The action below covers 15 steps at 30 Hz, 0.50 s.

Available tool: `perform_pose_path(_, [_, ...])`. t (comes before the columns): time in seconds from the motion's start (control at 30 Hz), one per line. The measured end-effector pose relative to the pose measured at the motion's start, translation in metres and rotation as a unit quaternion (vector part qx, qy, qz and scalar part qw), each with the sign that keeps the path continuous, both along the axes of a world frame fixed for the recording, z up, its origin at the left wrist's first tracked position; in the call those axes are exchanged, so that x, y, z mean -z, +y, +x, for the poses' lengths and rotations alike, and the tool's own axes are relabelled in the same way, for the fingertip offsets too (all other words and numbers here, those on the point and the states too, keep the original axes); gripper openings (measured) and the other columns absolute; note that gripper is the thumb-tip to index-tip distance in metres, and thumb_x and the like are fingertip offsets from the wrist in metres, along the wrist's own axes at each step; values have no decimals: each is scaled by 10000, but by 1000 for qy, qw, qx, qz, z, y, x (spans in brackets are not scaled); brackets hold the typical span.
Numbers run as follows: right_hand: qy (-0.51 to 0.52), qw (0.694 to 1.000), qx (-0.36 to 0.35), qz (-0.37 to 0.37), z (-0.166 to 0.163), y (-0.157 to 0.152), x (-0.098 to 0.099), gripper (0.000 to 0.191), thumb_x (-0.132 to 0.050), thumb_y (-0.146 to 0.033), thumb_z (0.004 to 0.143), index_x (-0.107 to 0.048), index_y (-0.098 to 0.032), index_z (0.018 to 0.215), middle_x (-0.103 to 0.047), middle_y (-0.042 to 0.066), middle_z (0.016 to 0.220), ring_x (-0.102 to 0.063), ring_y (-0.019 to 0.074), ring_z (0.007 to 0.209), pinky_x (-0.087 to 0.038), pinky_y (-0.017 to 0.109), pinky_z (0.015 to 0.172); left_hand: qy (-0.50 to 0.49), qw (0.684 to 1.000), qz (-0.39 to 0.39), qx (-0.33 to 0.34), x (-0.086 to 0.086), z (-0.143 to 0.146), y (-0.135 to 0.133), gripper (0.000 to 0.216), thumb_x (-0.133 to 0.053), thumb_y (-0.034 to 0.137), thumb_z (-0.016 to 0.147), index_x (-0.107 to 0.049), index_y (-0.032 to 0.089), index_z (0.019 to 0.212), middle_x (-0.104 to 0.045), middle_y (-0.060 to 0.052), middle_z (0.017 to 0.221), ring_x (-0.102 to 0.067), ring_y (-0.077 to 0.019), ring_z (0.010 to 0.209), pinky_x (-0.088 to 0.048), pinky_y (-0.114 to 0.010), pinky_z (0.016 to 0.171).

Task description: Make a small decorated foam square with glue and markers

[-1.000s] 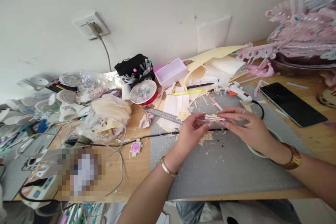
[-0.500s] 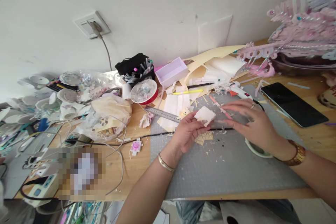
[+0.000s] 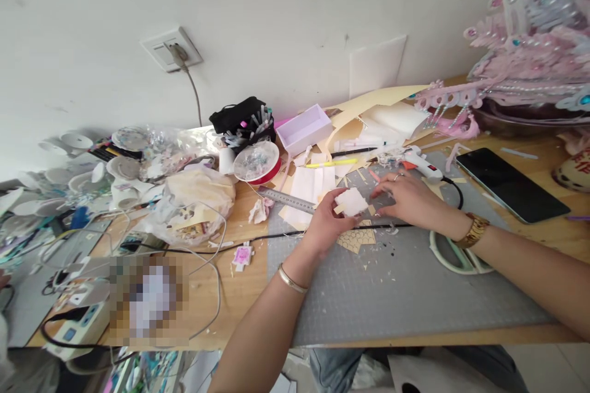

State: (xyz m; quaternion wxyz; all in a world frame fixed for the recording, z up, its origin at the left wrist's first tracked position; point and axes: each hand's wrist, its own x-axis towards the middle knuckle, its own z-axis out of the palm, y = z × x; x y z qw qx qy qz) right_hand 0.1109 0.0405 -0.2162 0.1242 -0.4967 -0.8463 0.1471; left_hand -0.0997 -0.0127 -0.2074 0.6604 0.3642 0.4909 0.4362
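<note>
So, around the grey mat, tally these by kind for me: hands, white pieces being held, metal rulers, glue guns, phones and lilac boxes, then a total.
Hands: 2, left hand and right hand
Held white piece: 1
Metal ruler: 1
Glue gun: 1
Phone: 1
Lilac box: 1
Total: 7

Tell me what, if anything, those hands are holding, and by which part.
The left hand holds a white piece by its left and lower edges; the right hand appears to hold nothing, its fingers parted.
</note>
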Motion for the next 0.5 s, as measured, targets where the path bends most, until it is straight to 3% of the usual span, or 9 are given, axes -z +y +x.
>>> perform_pose_path(0.3, [-2, 1000, 1, 1, 0, -2, 3, 91, -788, -335, 745, -758, -252, 762, -704, 72, 948, -609, 296, 935, -466, 433, 826, 138, 988, 68, 7, 15, -2, 5, 649, -737, 62, 661, -509, 170, 1259, -685, -54, 1000, -662, -149, 805, -544, -272, 727])
perform_pose_path(0.5, [18, 1000, -10, 11, 5, -1, 7, 217, -779, -352, 748, -771, -292, 956, -684, 89, 1135, -591, 353, 1097, -457, 482, 866, 270, 950, 154, 34, 16, -2, 3, 590, -702, 66, 688, -564, 164, 1253, -672, -86, 1084, -631, -172, 866, -524, -287, 733])
